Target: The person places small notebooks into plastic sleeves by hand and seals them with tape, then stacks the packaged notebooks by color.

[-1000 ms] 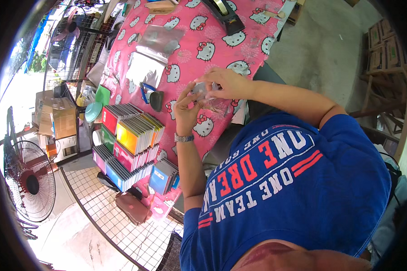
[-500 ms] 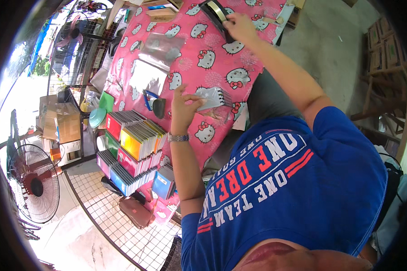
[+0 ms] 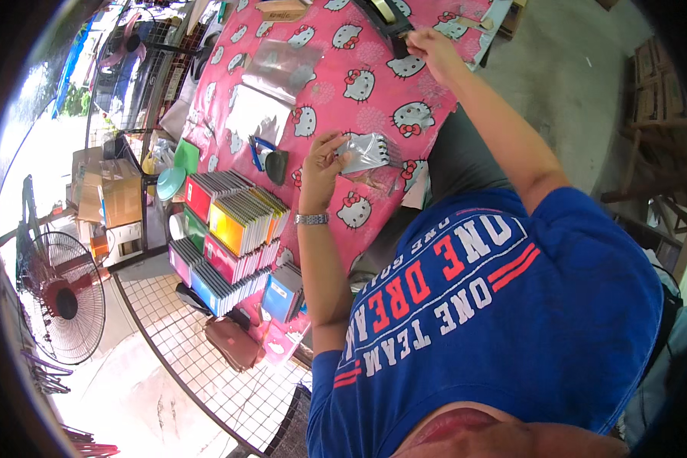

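A small spiral notebook with a black coil lies on the pink table cover, inside a clear plastic sleeve. My left hand is at its left end, fingers bent and closed on the sleeved edge. At the far edge of the table is a black tape dispenser with a roll of tape. My right hand is at the dispenser's near end, thumb and fingers pinched together. Whether a strip of tape is between those fingertips is too small to tell.
Stacks of colourful spiral notebooks stand left of my left forearm. Beyond them lie blue-handled pliers beside a dark object, and clear plastic sleeves. A brown pouch sits near the table's left end; a fan stands further left.
My right hand has shifted slightly to the right at the dispenser's near end. The raised fingers of my left hand have folded down toward the notebook. The whole view has shifted a little.
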Motion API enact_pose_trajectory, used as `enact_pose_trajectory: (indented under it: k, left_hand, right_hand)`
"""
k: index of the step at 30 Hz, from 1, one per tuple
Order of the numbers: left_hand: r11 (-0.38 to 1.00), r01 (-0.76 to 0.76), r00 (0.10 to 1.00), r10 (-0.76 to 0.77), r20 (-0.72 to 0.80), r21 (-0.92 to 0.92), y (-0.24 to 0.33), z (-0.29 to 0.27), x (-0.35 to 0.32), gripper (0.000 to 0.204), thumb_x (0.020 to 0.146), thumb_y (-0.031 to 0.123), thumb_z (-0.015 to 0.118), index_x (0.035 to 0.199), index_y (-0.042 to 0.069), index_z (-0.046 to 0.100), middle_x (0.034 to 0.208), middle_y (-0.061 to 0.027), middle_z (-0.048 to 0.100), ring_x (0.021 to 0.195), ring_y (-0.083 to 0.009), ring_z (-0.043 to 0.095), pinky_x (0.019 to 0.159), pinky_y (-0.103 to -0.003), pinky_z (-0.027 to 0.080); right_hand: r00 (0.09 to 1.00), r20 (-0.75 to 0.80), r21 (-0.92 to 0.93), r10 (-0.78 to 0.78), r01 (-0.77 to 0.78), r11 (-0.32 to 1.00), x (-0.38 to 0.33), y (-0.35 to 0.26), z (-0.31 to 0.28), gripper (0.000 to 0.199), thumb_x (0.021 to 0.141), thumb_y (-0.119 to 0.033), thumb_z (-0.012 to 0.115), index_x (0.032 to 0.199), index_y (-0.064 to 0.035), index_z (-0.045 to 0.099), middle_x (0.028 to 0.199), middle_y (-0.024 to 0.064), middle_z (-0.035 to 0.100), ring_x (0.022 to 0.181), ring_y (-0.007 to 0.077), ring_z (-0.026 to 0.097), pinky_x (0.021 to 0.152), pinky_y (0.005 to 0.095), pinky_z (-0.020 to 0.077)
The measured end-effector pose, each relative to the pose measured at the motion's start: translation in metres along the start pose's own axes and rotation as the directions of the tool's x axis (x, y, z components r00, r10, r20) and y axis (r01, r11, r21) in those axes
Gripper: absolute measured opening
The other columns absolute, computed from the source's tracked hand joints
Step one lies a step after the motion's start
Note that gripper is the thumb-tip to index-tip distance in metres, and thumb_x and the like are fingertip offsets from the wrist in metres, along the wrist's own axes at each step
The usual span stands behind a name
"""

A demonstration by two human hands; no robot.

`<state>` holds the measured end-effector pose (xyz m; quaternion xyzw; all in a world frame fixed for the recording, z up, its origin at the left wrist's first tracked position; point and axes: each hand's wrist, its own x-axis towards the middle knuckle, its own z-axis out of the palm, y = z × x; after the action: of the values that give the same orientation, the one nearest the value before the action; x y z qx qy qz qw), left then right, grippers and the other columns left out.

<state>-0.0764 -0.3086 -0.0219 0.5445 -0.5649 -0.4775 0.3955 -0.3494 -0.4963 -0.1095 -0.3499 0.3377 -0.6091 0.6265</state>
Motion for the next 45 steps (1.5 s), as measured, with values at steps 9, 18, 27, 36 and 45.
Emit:
enact_pose_trajectory:
  k: [9,18,27,36,45]
  left_hand:
    - [0.958,0.186,0.982,-0.175,0.069,-0.219,-0.013,0.0,-0.004,0.034,0.088,0.004,0.061,0.121,-0.001,0.055,0.114,-0.0087,0.058,0.103,-0.0136,0.055,0.09,-0.028,0.044]
    - [0.933,0.077,0.997,-0.063,0.05,-0.352,0.002,0.01,-0.001,0.049,0.084,-0.005,0.061,0.129,0.007,0.043,0.121,-0.0118,0.055,0.109,-0.0172,0.054,0.093,-0.032,0.045]
    - [0.75,-0.336,0.91,0.414,-0.007,0.57,0.001,0.004,-0.028,0.024,0.088,0.015,0.06,0.108,0.005,0.07,0.13,-0.0139,0.053,0.115,-0.0258,0.053,0.1,-0.039,0.041]
    - [0.71,0.614,0.788,-0.581,0.205,-0.346,-0.052,0.072,-0.096,0.018,0.095,0.017,0.053,0.095,0.003,0.064,0.091,-0.0055,0.063,0.08,-0.0153,0.058,0.079,-0.029,0.048]
    - [0.961,-0.067,0.921,-0.043,-0.387,-0.268,-0.028,0.048,-0.056,0.038,0.091,0.005,0.059,0.126,0.003,0.044,0.118,-0.0083,0.055,0.107,-0.0162,0.054,0.093,-0.03,0.044]
  right_hand:
    - [0.515,0.701,-0.291,0.493,-0.424,0.858,-0.022,-0.003,0.092,0.023,0.088,-0.026,0.064,0.08,-0.0063,0.055,0.063,-0.0027,0.043,0.053,0.0088,0.039,0.049,0.0224,0.0304]
    - [0.218,0.491,-0.816,0.844,0.454,0.357,-0.014,-0.013,0.142,0.051,0.072,-0.053,0.076,0.071,-0.0049,0.059,0.062,0.0019,0.05,0.058,0.0134,0.046,0.051,0.032,0.0359]
    - [0.738,0.494,-0.82,0.46,0.22,0.528,-0.054,0.006,0.087,0.049,0.081,-0.054,0.068,0.087,-0.0052,0.062,0.073,0.0061,0.056,0.065,0.0159,0.05,0.057,0.0345,0.0422]
    - [0.482,0.83,-0.551,0.281,0.785,0.282,-0.127,-0.027,0.16,0.078,0.072,-0.039,0.076,0.137,-0.0135,0.042,0.113,0.0161,0.058,0.106,0.0326,0.058,0.087,0.0417,0.0498]
    - [0.591,0.796,-0.567,0.133,0.652,0.504,-0.118,0.005,0.086,0.088,0.071,-0.021,0.079,0.144,-0.0086,0.031,0.119,0.0181,0.052,0.116,0.0338,0.051,0.099,0.0421,0.0412]
